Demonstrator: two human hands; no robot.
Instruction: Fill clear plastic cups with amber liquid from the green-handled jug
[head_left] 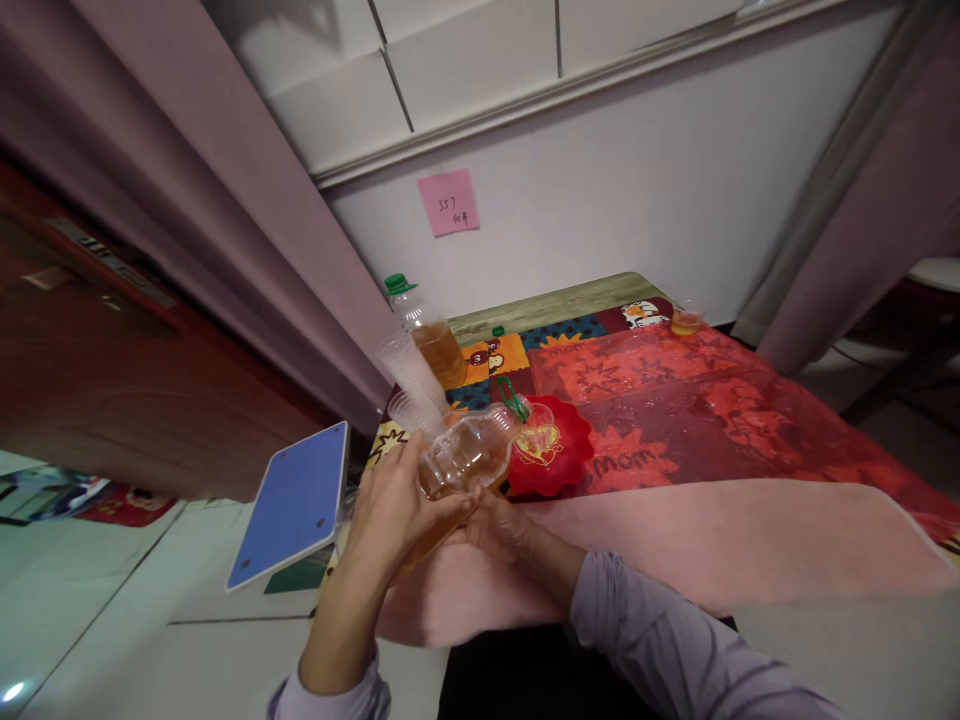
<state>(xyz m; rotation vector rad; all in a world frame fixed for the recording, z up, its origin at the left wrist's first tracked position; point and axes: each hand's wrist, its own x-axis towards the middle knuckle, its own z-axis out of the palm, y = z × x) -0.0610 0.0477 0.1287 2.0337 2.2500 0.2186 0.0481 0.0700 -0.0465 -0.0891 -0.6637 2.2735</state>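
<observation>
Head view: I see left hand point(394, 495), right hand point(491, 525), each grip holding bottle point(472, 450) tipped toward two o'clock, likely for steadiness.

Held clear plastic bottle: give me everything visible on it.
The clear plastic bottle has a contoured body partly filled with amber liquid and a narrower neck with a green loop handle. It is held tilted by the person's left grip and right grip, which partly hide its lower end. The neck points away from the person, seen against a red scalloped plate; contact there is unclear. Too blurred to tell whether it's capped.
</observation>
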